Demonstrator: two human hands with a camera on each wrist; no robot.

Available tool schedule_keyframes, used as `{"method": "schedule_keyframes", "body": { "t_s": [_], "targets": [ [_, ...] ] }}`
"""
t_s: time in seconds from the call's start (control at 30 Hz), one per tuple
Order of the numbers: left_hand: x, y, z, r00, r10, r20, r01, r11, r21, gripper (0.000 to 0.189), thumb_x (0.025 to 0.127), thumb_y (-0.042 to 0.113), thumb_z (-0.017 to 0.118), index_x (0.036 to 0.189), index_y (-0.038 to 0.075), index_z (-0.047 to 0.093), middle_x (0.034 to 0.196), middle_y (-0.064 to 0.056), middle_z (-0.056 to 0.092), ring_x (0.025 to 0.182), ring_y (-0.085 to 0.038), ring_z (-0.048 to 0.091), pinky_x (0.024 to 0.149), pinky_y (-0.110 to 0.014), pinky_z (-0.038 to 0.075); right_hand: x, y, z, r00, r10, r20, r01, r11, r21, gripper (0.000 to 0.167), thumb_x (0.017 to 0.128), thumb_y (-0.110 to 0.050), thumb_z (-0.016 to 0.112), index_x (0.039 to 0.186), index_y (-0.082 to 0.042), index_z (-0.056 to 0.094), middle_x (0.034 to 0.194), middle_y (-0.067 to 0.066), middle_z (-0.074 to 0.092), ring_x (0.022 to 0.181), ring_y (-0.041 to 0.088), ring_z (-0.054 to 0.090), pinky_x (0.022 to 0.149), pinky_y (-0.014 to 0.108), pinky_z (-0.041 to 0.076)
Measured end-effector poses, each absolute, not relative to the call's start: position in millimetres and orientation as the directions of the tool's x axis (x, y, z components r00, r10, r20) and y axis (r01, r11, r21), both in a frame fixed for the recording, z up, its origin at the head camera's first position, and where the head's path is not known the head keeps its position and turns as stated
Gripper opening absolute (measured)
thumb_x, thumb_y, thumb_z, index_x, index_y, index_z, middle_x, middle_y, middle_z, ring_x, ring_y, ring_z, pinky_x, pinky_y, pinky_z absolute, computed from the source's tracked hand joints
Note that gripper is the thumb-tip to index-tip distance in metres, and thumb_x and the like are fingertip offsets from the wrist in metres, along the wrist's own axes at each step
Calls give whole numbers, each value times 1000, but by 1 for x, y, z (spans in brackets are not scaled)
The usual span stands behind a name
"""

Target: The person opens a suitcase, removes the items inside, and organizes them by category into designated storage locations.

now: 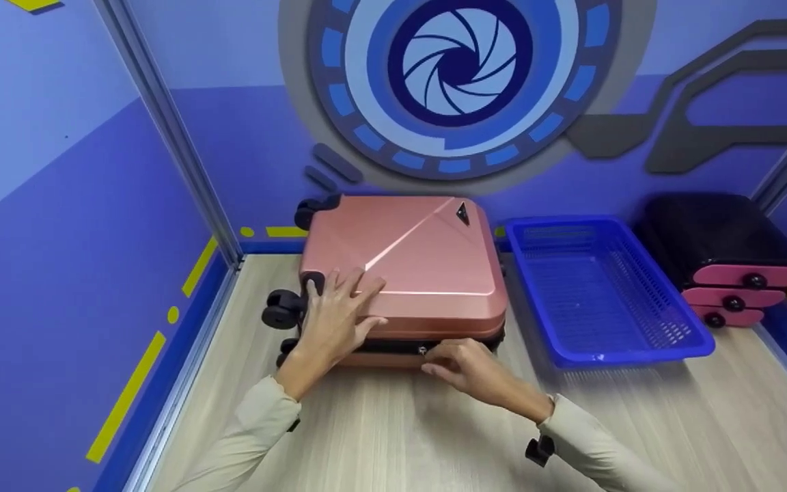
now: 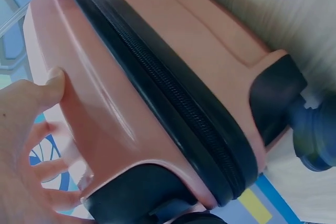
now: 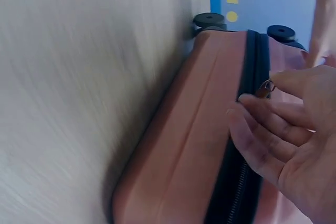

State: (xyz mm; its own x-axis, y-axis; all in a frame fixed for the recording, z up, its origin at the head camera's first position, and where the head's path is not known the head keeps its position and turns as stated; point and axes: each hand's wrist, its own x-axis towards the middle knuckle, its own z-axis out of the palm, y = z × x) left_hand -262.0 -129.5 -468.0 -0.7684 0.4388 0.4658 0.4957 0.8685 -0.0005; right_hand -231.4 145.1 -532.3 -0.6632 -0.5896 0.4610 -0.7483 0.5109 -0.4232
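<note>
A pink hard-shell suitcase lies flat on the table, its black wheels pointing left. Spread over its near left corner, my left hand rests on the lid, with the thumb against the shell in the left wrist view. My right hand is at the near side, where the black zipper runs. Between its thumb and fingertips it pinches the small metal zipper pull. Closed zipper teeth show along the stretch toward the wheels in the left wrist view.
To the right of the suitcase stands a blue plastic basket. Beyond it is a black box with pink drawers and round black knobs. A blue patterned wall rises behind, and another panel borders the wooden table at left.
</note>
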Motion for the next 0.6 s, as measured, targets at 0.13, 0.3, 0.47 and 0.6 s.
{"method": "schedule_keyframes", "body": {
  "t_s": [0.13, 0.3, 0.47, 0.6],
  "targets": [
    [-264, -142, -466, -727, 461, 509, 560, 827, 51, 54, 96, 50, 71, 143, 25, 63, 146, -13, 59, 134, -47, 55, 102, -76, 44, -233, 157, -519, -660, -513, 549, -751, 466, -468, 3, 96, -9, 76, 95, -7, 78, 88, 0, 76, 75, 6, 67, 65, 23, 57],
    [-264, -171, -466, -704, 414, 577, 606, 774, 184, 50, 90, 38, 81, 135, 19, 69, 135, -15, 65, 126, -41, 61, 95, -70, 50, -240, 178, -503, -662, -317, 679, -722, 510, -467, 8, 90, 4, 77, 97, -2, 76, 87, 4, 75, 71, 10, 67, 63, 22, 58],
    [-263, -193, -469, -757, 370, 539, 550, 806, 219, 57, 88, 40, 82, 138, 17, 68, 142, -20, 60, 133, -47, 54, 102, -74, 44, -249, 198, -494, -653, -203, 729, -664, 616, -424, 21, 85, -1, 85, 103, -1, 74, 94, 7, 71, 81, 17, 66, 71, 29, 56],
    [-264, -199, -470, -785, 340, 518, 515, 822, 242, 62, 86, 41, 83, 141, 18, 65, 147, -22, 57, 133, -51, 54, 103, -75, 43, -254, 208, -495, -679, -215, 702, -614, 690, -383, 47, 80, -14, 92, 122, -4, 72, 122, 21, 65, 114, 36, 60, 94, 52, 52]
  ]
}}
